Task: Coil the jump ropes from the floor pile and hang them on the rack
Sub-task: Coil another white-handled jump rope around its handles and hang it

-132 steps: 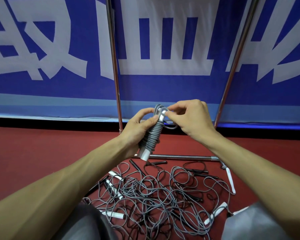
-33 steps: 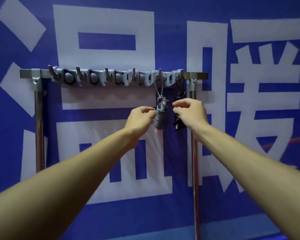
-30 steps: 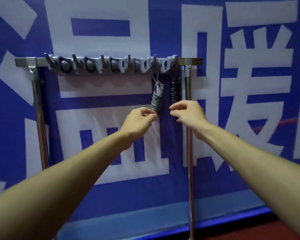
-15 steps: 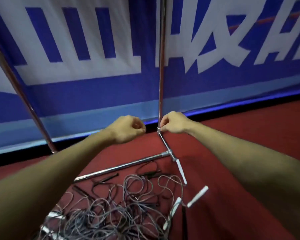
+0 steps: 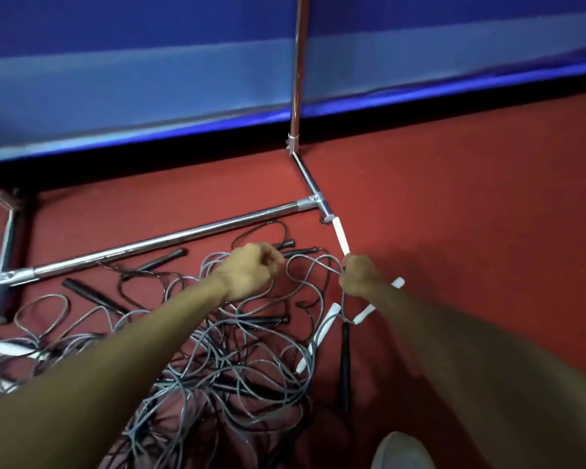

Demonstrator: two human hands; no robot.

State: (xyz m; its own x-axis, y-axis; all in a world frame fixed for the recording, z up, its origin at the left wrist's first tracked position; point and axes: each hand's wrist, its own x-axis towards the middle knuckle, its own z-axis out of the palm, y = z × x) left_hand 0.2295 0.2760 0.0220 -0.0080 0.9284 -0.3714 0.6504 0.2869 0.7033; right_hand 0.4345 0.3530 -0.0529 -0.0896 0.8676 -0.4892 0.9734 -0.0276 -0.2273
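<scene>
Head view, looking down: a person reaches both arms toward the tangled pile of jump ropes (image 5: 217,350) that fills the lower centre of the frame, on a red floor (image 5: 471,198) in front of a blue banner (image 5: 115,62). The right hand (image 5: 357,275), right of centre, is closed round the near end of a white handle (image 5: 340,236). The handle's far end lies against the tip of the rack's foot (image 5: 313,191). The left hand (image 5: 251,269), at centre, is curled above the grey cords; blur leaves it unclear whether it grips one. Only the rack (image 5: 170,238) base and one upright (image 5: 296,62) show, and its hooks are out of frame. Two more white handles (image 5: 322,330) and several black handles (image 5: 170,257) lie among the loops.

The judgement here is that a fresh rope is being picked out for coiling, with most of the pile not yet hung. The risks lie in the tangle. A straight pull on the gripped handle could drag neighbouring cords along or tighten a crossing into a knot, since grey loops overlap right beside the right hand. The cord could also catch on the rack's foot, which the handle touches, and tug the frame. A second handle belonging to another rope could be picked up by mistake, because the white ones look alike.
</scene>
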